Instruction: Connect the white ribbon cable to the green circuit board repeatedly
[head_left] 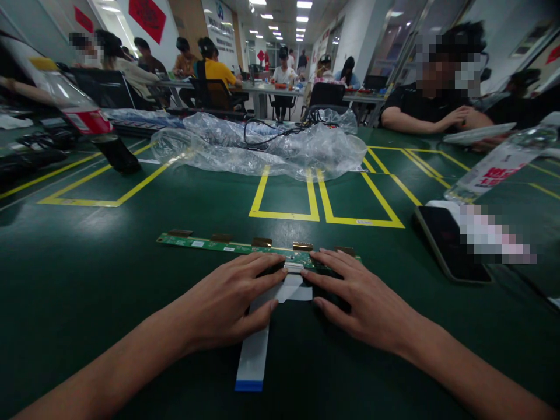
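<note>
Green mat (pixel 87 291): left hand (pixel 231 303), right hand (pixel 367 306) open, flat, seemingly pressing ribbon cable (pixel 256 350) at circuit board (pixel 210 245); skewed pressure could kink it.

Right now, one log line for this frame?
left hand: flat on cable | right hand: fingertips at cable end | board: flat on mat | phone: right of hands

On my feed, a dark green bench (pixel 87 280) is marked with yellow tape boxes (pixel 284 216). At twelve o'clock lies a heap of crumpled clear plastic film (pixel 271 149) with a black cable (pixel 271 131) looped across it. A cola bottle (pixel 83 116) slants at ten o'clock. At three o'clock I see a black phone (pixel 450 245) lying flat, with a clear water bottle (pixel 499 166) slanting just beyond it. A person in a black shirt (pixel 415 105) sits at two o'clock.
</note>
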Available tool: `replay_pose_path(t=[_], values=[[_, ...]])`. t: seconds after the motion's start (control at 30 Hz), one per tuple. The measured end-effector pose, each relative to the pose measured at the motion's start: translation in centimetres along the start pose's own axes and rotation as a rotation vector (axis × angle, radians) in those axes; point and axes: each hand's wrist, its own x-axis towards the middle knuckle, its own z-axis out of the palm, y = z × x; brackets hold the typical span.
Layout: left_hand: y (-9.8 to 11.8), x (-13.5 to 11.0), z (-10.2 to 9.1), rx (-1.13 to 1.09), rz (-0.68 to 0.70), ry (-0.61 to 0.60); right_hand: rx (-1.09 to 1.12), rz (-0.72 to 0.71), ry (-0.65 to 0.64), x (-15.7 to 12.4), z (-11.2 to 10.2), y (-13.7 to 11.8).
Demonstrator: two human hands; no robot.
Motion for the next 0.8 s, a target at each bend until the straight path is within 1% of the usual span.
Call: replay_pose_path(t=[0.17,0.33,0.47,0.8], values=[[0.25,-0.02,0.10,0.012,-0.022,0.033,-0.014,-0.001,-0.034,-0.11,-0.05,0.17],[0.35,-0.06,-0.11,-0.006,-0.034,0.029,0.026,0.009,-0.011,-0.11,-0.04,0.18],[0.27,-0.04,-0.15,-0.011,-0.021,0.037,0.007,0.010,-0.012,-0.08,0.03,0.12],[0.19,0.86,0.72,0.027,-0.040,0.079,-0.025,-0.019,0.006,-0.21,0.22,0.13]])
